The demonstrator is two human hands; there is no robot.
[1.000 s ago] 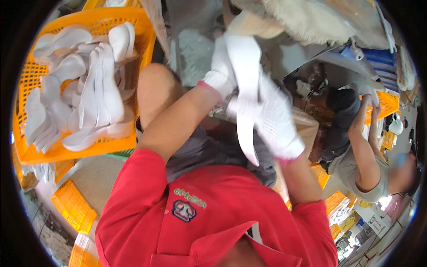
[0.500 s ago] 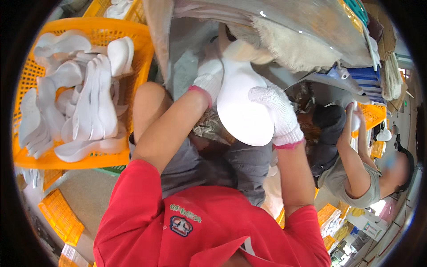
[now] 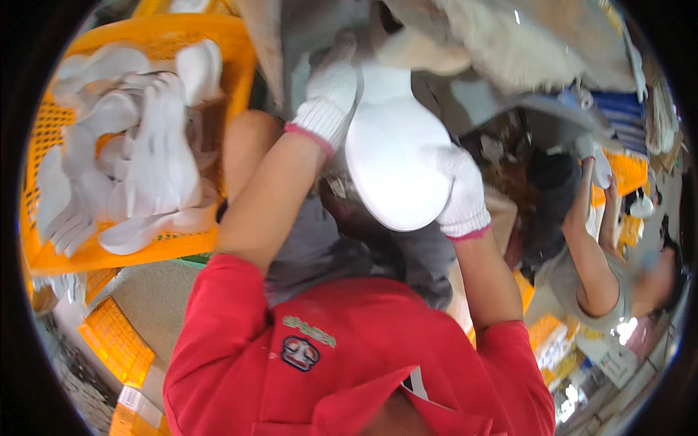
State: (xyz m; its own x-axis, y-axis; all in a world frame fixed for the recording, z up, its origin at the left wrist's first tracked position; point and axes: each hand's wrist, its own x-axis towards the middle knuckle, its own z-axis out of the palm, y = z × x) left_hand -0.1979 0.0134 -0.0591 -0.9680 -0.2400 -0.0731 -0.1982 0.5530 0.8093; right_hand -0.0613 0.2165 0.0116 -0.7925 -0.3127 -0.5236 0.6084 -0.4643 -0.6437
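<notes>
A white shoe sole is tilted up above my lap, its broad rounded end toward me. My right hand, in a white knit glove with a pink cuff, grips the right edge of that broad end, thumb on the upper face. On the left, my left hand, gloved alike, is at the narrower far end; its fingers curl by the sole's edge and are partly hidden. Just beyond the far end is a beige rounded part under a draped cover.
An orange plastic basket heaped with white soles stands at my left. A pale cloth-and-plastic cover hangs ahead. At the right a co-worker handles another white piece beside an orange crate. More orange crates lie behind left.
My right hand has slid outward from the sole's upper face to its right edge. The sole has tilted slightly, and my left hand has shifted a little left. The whole view has moved slightly.
</notes>
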